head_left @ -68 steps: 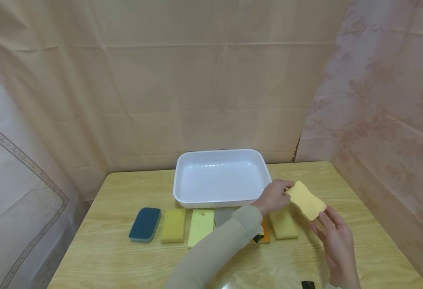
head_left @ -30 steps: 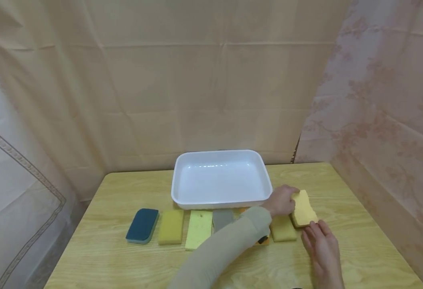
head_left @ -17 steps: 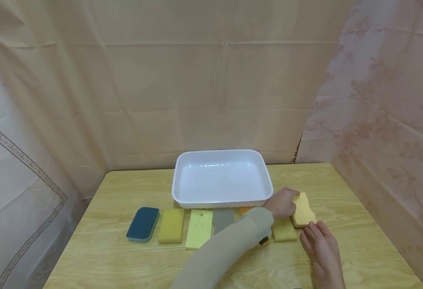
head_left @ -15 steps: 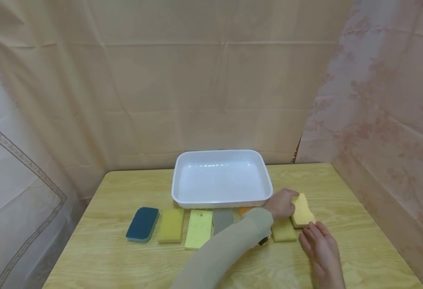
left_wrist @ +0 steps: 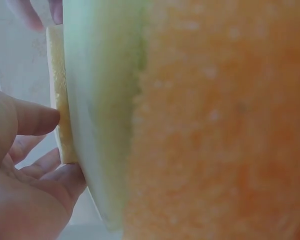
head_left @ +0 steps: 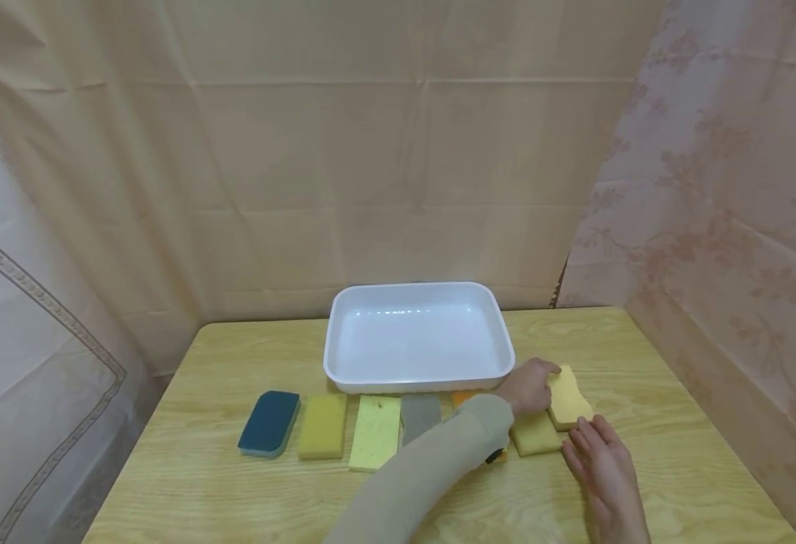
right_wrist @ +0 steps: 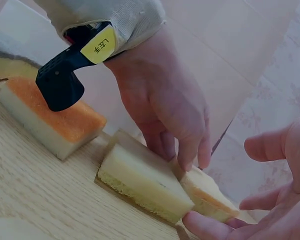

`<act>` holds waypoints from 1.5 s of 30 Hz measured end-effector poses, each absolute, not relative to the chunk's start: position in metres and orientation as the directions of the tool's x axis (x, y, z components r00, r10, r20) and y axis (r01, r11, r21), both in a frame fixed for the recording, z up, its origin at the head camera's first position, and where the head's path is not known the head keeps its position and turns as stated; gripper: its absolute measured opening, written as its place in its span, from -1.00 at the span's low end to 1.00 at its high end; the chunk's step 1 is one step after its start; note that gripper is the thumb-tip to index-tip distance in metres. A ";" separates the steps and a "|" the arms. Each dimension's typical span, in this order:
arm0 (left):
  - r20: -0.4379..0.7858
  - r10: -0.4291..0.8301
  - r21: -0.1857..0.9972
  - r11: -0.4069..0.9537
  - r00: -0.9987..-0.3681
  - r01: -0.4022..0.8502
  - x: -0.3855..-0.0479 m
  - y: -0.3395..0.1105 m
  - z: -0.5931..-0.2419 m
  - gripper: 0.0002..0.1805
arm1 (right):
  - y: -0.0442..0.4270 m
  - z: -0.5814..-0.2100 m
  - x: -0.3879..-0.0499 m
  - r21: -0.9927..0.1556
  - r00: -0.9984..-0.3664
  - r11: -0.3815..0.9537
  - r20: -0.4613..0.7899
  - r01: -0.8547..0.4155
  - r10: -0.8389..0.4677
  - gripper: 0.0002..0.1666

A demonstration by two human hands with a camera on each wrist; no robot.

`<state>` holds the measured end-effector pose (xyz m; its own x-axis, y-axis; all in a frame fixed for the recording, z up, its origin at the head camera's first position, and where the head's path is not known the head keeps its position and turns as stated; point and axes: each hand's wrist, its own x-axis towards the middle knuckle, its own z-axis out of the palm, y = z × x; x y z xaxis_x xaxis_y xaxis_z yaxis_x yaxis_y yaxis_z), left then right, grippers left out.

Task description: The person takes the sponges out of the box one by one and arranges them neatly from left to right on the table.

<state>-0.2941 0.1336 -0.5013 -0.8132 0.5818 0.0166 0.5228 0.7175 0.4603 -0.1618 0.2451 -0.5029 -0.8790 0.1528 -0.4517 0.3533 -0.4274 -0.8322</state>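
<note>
A pale yellow wavy-edged sponge (head_left: 570,398) lies on the table at the right end of a row of sponges. My left hand (head_left: 529,386) reaches across from the left and pinches its far end; in the right wrist view the thumb and fingers bend down at that end. My right hand (head_left: 605,465) rests at the near end, fingertips touching the sponge, fingers loosely extended; its thumb (right_wrist: 265,146) stands apart in the right wrist view. Beside the wavy sponge sits a thicker yellow sponge (head_left: 535,434). An orange-topped sponge (right_wrist: 60,112) is partly hidden under my left forearm.
A white tray (head_left: 414,384) stands behind the row. Leftward lie a grey sponge (head_left: 421,415), a pale yellow sponge (head_left: 375,432), a yellow sponge (head_left: 323,427) and a dark blue-topped sponge (head_left: 269,423). Cloth curtains (head_left: 398,189) surround the wooden table (head_left: 235,506).
Both hands have lowered the wavy sponge from the air onto the table beside the yellow one. Over the last half second it has shifted only slightly.
</note>
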 end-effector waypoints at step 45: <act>0.076 0.724 0.313 0.635 -0.686 0.706 -0.265 0.100 -0.463 -0.45 | 0.255 -0.490 -0.158 -0.914 -0.925 -0.318 -0.323 0.251 0.199 -0.02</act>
